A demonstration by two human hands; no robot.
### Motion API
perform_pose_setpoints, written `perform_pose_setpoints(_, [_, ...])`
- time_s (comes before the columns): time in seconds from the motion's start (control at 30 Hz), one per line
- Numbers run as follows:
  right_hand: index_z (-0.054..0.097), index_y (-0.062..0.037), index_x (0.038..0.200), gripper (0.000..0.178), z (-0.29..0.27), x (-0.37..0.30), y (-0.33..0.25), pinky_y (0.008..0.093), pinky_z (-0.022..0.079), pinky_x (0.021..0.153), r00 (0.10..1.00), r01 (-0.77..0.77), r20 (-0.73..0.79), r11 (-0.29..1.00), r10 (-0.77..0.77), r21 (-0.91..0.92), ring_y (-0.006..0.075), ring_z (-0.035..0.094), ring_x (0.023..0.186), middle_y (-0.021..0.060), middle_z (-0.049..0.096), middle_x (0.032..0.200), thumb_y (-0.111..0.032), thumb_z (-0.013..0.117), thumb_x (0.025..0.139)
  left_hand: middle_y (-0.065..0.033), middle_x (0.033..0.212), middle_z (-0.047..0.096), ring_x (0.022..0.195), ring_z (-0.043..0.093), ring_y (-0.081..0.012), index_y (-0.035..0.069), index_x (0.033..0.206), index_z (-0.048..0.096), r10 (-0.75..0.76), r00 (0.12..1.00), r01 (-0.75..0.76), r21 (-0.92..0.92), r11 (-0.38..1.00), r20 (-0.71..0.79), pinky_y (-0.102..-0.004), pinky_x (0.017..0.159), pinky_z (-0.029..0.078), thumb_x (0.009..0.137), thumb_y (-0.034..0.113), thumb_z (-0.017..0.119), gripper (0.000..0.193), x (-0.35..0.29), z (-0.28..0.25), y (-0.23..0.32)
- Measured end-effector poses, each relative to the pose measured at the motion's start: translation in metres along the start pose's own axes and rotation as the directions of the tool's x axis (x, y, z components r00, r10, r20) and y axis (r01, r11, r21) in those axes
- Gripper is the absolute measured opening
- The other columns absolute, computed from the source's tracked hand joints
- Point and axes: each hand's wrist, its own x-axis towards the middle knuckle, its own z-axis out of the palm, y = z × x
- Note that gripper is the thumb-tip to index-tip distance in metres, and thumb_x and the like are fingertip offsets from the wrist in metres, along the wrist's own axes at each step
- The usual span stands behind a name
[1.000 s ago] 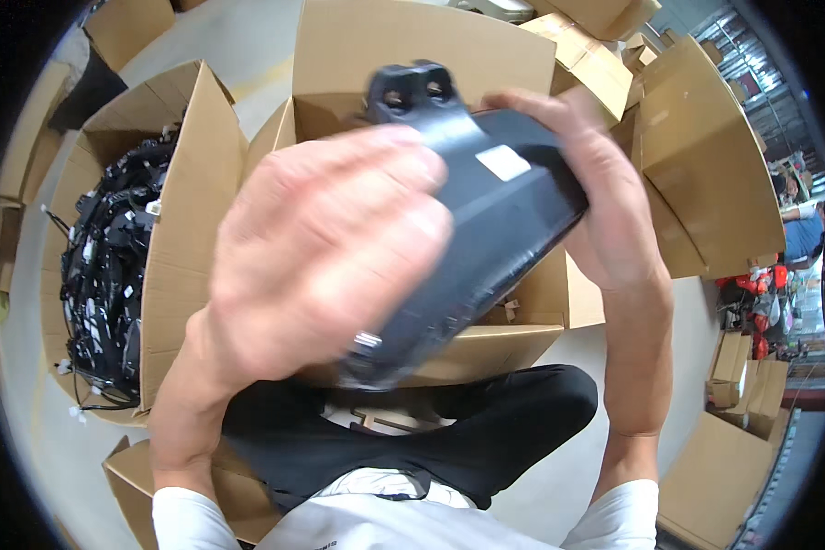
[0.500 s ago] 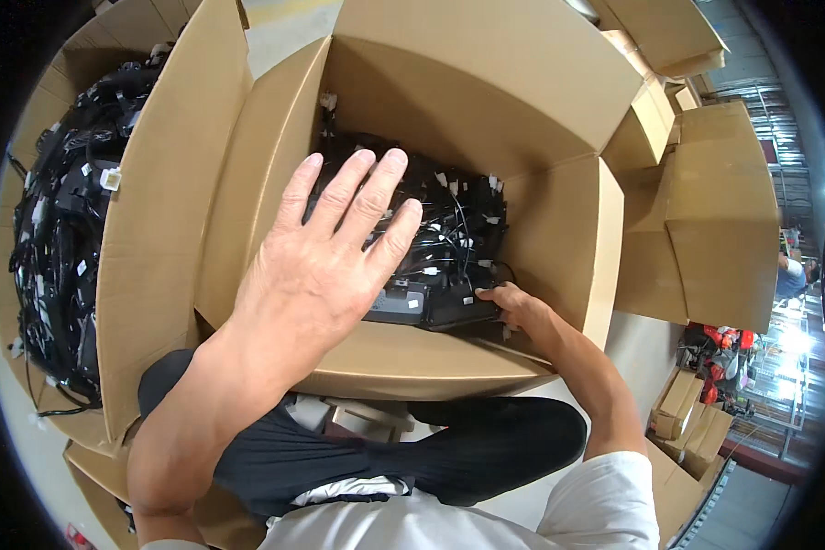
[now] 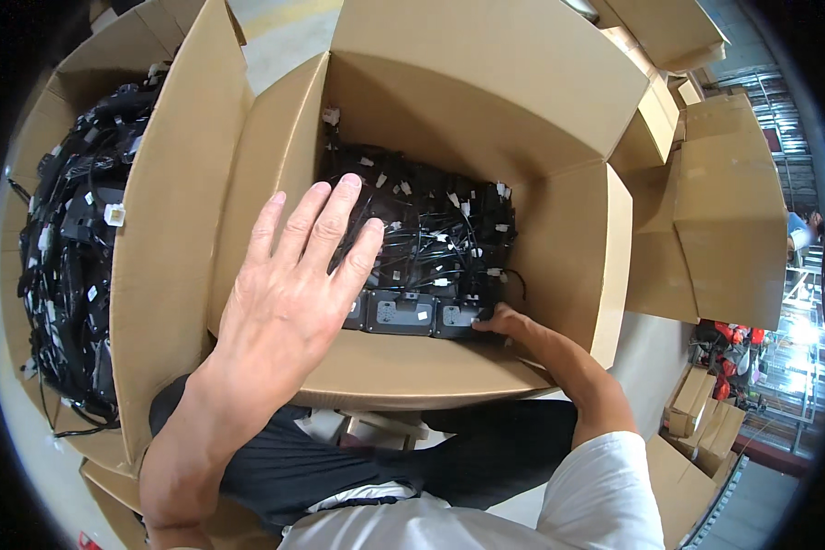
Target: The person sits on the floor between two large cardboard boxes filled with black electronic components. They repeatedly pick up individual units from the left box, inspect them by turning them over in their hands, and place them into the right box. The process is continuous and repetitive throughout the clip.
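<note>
A large open box [image 3: 486, 119] is seen from above, with its flaps turned outward. Inside it, black units [image 3: 411, 313] are packed in a row along the near wall, and a tangle of black cables [image 3: 431, 229] with small white tags is piled over them toward the far wall.

The left hand [image 3: 293, 284] is held flat over the near left part of the box, palm down, with its fingers [image 3: 335, 215] spread wide and nothing gripped. Its fingertips lie over the cables; whether they are touched cannot be told. The near left corner of the row of units is partly covered by the hand.

The right hand [image 3: 504, 323] is reached down into the box at the near right corner, where the end of the row of units is touched. Its fingers are hidden behind the end unit, so whether its grip is pressed together on the unit or merely rested against it cannot be told. The right forearm is laid across the near wall of the box, and a white sleeve [image 3: 605, 495] is seen at the lower right.

A second box [image 3: 170, 229], also filled with black cabled parts [image 3: 64, 247], stands just beside the first on the left, with their walls touching. More closed and open cartons [image 3: 724, 220] are stacked to the right. The person's dark trousers [image 3: 339, 458] are seen below the box.
</note>
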Motion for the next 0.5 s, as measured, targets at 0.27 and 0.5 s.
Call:
perform_pose_setpoints(0.27, [0.066,0.0038,0.115,0.083,0.006,-0.025,0.000,0.0449,0.054,0.090,0.974,0.116,-0.181,0.987,-0.134,-0.108,0.0307,0.068,0.103,0.0217,0.071,0.111,-0.055,0.094,0.065,-0.0246,0.149,0.051,0.134,0.053,-0.0381,0.002,0.132,0.061,0.069,0.994,-0.069,-0.001,0.998,-0.084,-0.0574,0.114,0.039,0.089,0.016,0.059,0.045,-0.001,-0.002,0.007])
perform_pose_setpoints(0.5, [0.064,0.0071,0.121,0.083,0.021,-0.028,-0.003,0.0434,0.056,0.089,0.931,0.219,-0.235,0.942,-0.280,-0.254,0.0335,0.067,0.108,0.0251,0.068,0.118,-0.055,0.089,0.072,-0.0232,0.140,0.057,0.134,0.053,-0.0361,0.002,0.125,0.064,0.000,0.974,0.013,0.057,0.998,-0.226,-0.0564,0.113,0.040,0.088,0.017,0.062,0.040,-0.016,-0.004,0.001])
